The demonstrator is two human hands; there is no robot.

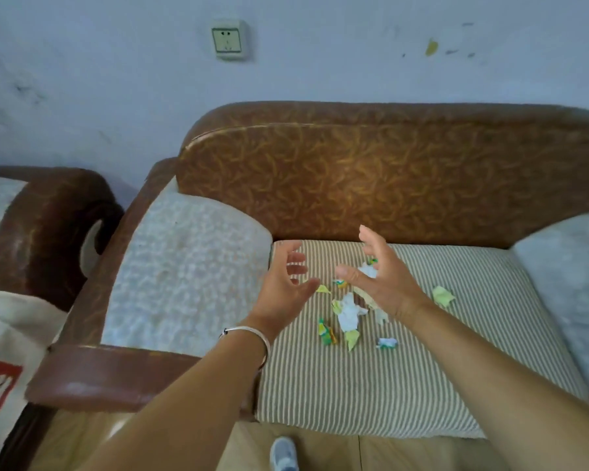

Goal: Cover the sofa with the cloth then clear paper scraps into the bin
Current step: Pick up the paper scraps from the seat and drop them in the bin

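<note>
The grip of the left hand [284, 277] and the right hand [381, 280] is wide and empty, just above the paper scraps [349, 314] on the striped sofa seat [354, 385]. The scraps look light and crumpled, so it is probably best to scoop them together.

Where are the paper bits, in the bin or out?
Out. The paper scraps lie scattered on the striped cloth over the sofa seat; no bin is in view.
</note>
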